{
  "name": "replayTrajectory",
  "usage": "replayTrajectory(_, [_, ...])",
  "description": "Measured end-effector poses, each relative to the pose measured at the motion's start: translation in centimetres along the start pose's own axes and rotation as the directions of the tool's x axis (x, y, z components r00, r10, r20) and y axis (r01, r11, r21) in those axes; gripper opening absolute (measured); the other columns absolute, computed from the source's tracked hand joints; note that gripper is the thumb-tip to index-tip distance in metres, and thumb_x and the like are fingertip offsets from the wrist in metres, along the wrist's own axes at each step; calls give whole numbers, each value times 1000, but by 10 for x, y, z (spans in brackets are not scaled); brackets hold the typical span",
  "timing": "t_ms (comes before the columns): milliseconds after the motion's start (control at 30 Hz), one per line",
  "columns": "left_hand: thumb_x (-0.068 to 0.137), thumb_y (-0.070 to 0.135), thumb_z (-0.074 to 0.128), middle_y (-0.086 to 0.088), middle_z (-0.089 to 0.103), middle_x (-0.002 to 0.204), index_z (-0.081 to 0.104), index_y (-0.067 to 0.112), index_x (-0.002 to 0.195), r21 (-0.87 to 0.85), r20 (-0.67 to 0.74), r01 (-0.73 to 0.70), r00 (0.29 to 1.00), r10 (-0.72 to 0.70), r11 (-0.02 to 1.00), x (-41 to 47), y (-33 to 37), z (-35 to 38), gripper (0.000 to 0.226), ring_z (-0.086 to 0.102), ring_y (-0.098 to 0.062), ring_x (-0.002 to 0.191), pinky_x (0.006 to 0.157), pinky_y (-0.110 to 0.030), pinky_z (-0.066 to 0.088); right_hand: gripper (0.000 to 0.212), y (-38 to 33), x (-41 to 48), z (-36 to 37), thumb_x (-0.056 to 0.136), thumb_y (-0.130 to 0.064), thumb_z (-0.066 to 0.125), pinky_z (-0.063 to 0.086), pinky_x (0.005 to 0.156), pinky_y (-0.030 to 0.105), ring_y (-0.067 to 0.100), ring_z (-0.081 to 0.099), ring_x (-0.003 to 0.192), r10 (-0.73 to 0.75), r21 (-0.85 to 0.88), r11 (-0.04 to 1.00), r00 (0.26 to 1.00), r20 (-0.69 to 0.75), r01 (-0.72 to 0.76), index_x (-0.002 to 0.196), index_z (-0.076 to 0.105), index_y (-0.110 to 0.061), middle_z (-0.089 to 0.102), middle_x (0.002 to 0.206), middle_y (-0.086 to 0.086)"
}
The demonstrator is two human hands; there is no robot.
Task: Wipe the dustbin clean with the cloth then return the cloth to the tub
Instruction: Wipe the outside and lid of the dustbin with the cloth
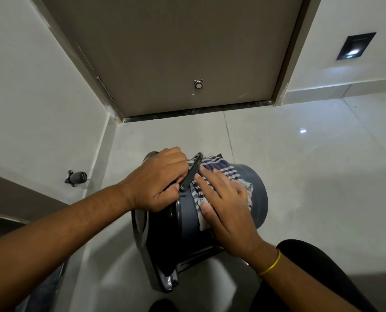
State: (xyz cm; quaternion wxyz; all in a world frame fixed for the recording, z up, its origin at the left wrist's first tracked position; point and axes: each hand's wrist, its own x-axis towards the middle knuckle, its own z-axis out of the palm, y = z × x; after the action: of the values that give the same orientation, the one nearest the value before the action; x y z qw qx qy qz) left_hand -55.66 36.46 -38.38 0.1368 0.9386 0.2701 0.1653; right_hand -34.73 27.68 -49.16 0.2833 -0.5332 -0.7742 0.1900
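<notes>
Down on the pale glossy tiled floor point(300, 165), before a closed brown door point(176, 52), we have the dark grey-blue plastic dustbin point(257, 194) tipped on its side, its black lid end toward us and its base pointing away to the right. Our left hand point(158, 181) is curled shut around the rim by the thin black wire handle point(193, 171), steadying the bin. Our right hand point(223, 206), a yellow band point(271, 265) at its wrist, lies flat with fingers spread, pressing the blue-and-white striped cloth point(219, 168) against the bin's rounded wall.

We judge the wiping to be under way rather than finished: the cloth covers only 1 patch of the side, and we cannot tell how clean the rest or the inside is. The remaining wall, the lid and the base look yet to be covered. No tub shows anywhere in view, so returning the cloth is wholly undone.
</notes>
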Motion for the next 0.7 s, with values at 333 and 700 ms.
replayTrajectory(333, [80,23,41,-7,41,70,47,7,68,104,-39,-44,998,49,994,-11,5,7,21,35,-22,70,72,-31,25,60,52,18,-11,106,-52,24,33,123,59,21,45,156,420,121,907,894,-158,-404,155,56,-35,54,162,-9])
replayTrajectory(700, [87,25,43,-9,46,73,38,21,83,71,-87,-123,988,129,990,-21,2,18,9,22,-12,82,81,-27,23,65,-22,-2,12,109,-66,12,21,125,53,20,23,167,93,-47,994,996,-12,-94,163,37,-40,31,177,-12])
